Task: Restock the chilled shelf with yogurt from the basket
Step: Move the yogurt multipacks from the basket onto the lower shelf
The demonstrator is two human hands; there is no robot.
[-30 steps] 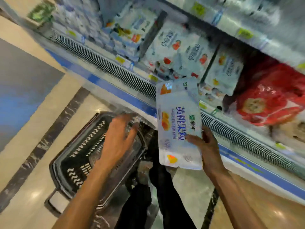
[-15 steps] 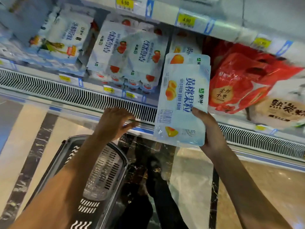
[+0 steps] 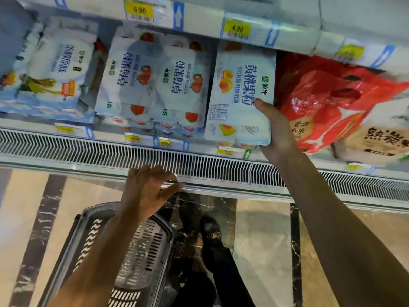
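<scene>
On shelf (image 3: 106, 135), yogurt pack (image 3: 240, 94) in hand (image 3: 279, 135)

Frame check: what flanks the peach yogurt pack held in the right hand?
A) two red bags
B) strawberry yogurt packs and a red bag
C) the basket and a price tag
B: the peach yogurt pack, gripped by the right hand, has strawberry yogurt packs on one side and a red bag on the other.

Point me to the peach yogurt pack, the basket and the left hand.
peach yogurt pack (image 3: 241, 94), head view, front label.
basket (image 3: 88, 238), head view, left wall.
left hand (image 3: 146, 191), head view, back of the hand.
</scene>
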